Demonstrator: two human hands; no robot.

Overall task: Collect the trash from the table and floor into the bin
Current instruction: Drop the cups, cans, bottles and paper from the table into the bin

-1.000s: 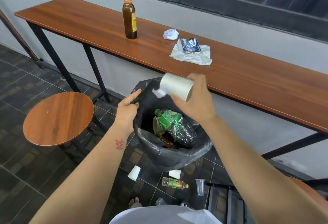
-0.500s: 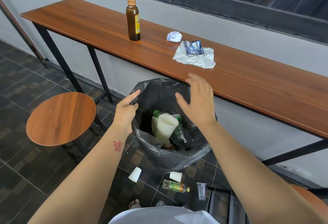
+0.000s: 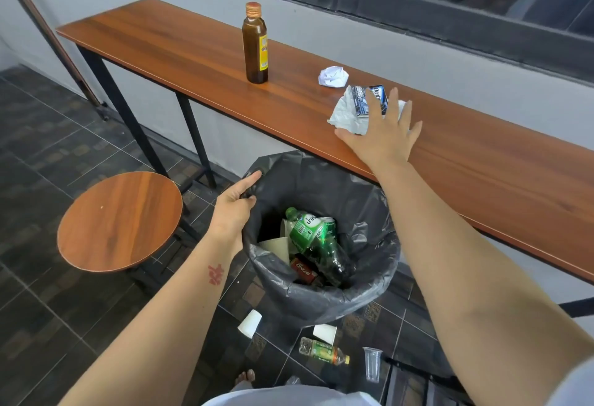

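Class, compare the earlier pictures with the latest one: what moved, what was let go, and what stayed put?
The right hand let go of the paper cup, which dropped into the bin. It then moved up and forward to the table and is now open over the crumpled wrapper. The left hand still grips the bin liner. The brown bottle, paper ball and floor litter are unchanged.
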